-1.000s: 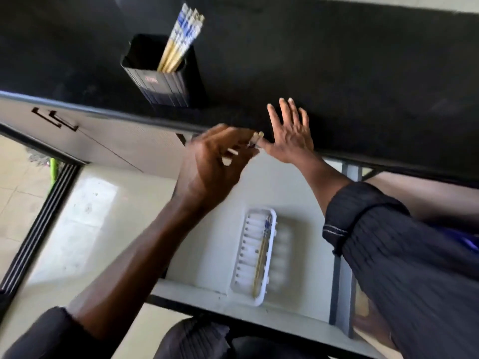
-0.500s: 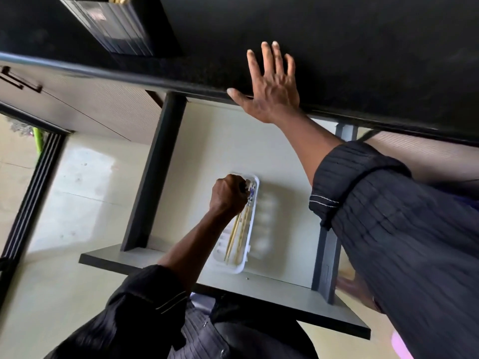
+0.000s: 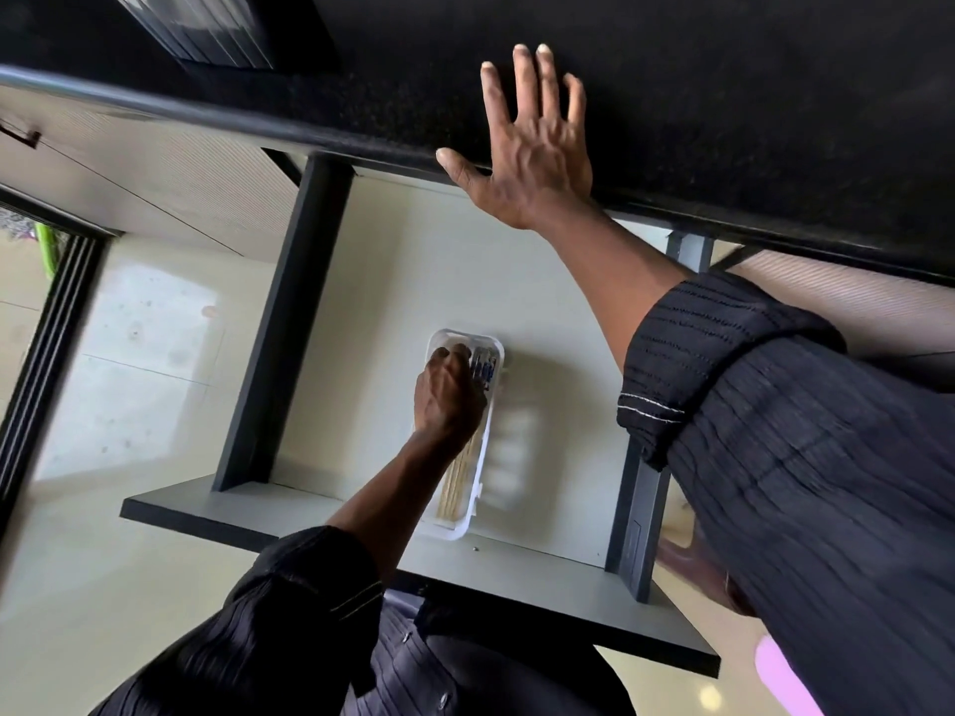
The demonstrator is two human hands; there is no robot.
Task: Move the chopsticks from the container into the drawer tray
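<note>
Nearest to my camera, a dark ribbed sleeve (image 3: 310, 586) covers the left arm, which reaches across the front edge of the open grey drawer with a cream floor (image 3: 393, 302). A long white plastic tray (image 3: 455, 532) lies on that floor. Its near end is just behind the drawer's front edge, it sits right of the middle, and it runs lengthwise towards the back. The pale wooden chopsticks with blue-and-white patterned tops (image 3: 455, 488) lie inside the tray along its length. Their plain tips point to the front edge and their patterned tops to the tray's far end.

The left hand (image 3: 447, 392) is down in the far half of the tray. I see it knuckles up, with the fingers curled tight round the upper part of the chopsticks, and the patterned tops show just to the right of the knuckles. I cannot tell how many sticks it holds.

The right arm, in a matching sleeve pushed up the forearm, crosses above the drawer's right side. Further on, the right hand (image 3: 532, 167) lies flat on the front edge of the speckled black stone countertop (image 3: 723, 95). Its fingers are straight and spread, its thumb lies along the rim, and it holds nothing.

At the far left of the countertop stands the ribbed black container (image 3: 206, 28), well apart from both hands. The top of my view cuts it off, so I cannot see what is in it.
</note>
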